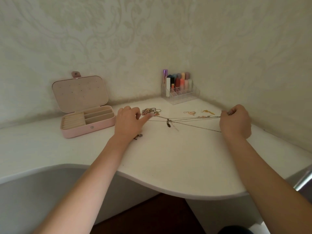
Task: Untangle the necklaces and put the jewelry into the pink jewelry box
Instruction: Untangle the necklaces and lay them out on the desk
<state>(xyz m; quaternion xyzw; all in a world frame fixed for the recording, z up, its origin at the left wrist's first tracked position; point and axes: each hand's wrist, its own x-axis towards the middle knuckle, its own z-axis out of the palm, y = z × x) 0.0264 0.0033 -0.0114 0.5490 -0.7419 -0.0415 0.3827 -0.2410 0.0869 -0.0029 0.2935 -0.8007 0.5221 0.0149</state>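
Clear acrylic organizer (181, 94) of lipsticks (180, 81) in the corner, white curved desk (168, 162), patterned wallpaper (118, 39)

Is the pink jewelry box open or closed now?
Open. The pink jewelry box has its lid standing up behind, and its inner compartments show.
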